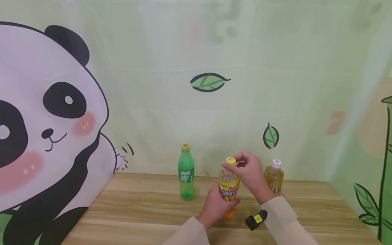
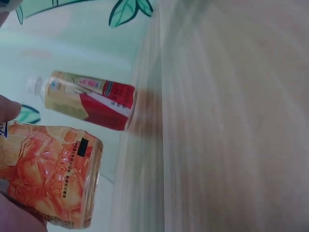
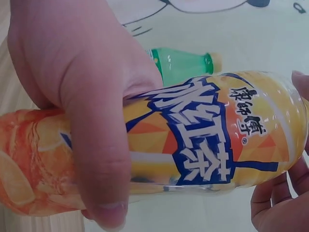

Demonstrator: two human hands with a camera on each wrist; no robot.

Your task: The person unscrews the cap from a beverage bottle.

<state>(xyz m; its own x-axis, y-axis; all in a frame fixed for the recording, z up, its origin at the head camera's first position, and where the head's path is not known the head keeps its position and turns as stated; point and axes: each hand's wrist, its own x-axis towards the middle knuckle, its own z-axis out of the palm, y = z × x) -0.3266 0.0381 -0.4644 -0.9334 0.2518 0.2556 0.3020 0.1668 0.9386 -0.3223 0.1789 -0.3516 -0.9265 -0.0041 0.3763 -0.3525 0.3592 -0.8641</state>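
An iced tea bottle (image 1: 229, 188) with a yellow and orange label and a yellow cap (image 1: 230, 160) is held upright, slightly tilted. My left hand (image 1: 215, 204) grips it round the lower body, thumb across the front. At the top, the thumb and fingers of my right hand (image 1: 251, 172) are at the cap and neck and pinch there. The left wrist view shows the orange bottle base (image 2: 63, 176) apart from the tabletop. In the right wrist view, the label (image 3: 207, 130) faces the camera and the cap is out of frame.
A green soda bottle (image 1: 186, 175) with a gold cap stands left of the held bottle. Behind my right wrist stands a white-capped brownish bottle (image 1: 274, 175), partly hidden. The wooden table (image 1: 137, 200) meets a printed panda curtain (image 1: 153, 102) at the back.
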